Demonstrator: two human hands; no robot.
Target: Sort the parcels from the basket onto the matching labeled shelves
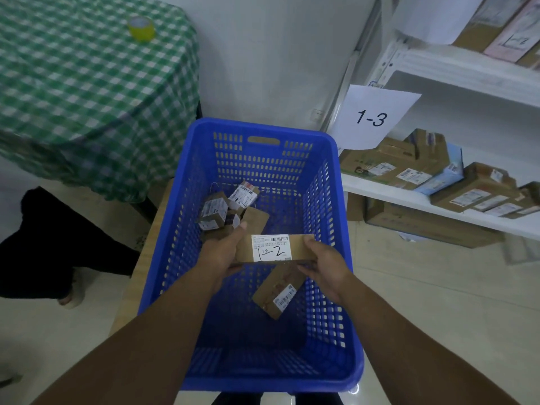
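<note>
A flat brown parcel (301, 247) with a white label marked "1-2" is held level over the blue plastic basket (263, 130). My left hand (222, 251) grips its left end and my right hand (324, 258) grips its right end. Below it in the basket lies another brown parcel (277, 290), tilted. Several small parcels (225, 211) are bunched at the basket's far left. To the right stands a white shelf (409, 197) with a paper sign "1-3" (372, 118) and several brown parcels (473, 191) on it.
A table with a green checked cloth (87, 92) stands at the left, a yellow tape roll (141, 28) on top. A person in dark clothes (58, 244) is beside it. An upper shelf (467, 65) carries boxes. A cardboard box (432, 226) sits on the floor under the shelf.
</note>
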